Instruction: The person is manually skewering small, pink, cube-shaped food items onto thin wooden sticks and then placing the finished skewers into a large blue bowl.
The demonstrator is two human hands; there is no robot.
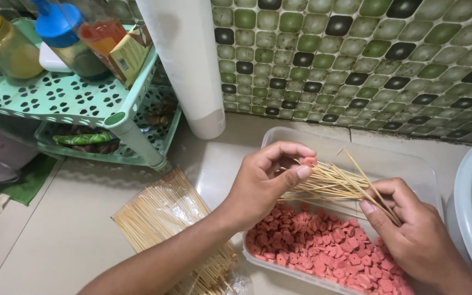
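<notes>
My right hand [411, 229] grips a bundle of thin wooden skewers [337, 183] that fans out to the left over a clear plastic container [389, 158]. My left hand [266, 180] pinches a small pink sausage slice [309, 161] at the tips of the skewers, thumb and fingers closed on it. The container holds a heap of pink sausage slices [323, 248] under both hands.
A plastic bag of more skewers [165, 213] lies on the tiled counter at the left. A green perforated rack [66, 98] with bottles stands at the back left, a white roll [189, 60] beside it. A pale basin [468, 202] with skewered pieces is at the right edge.
</notes>
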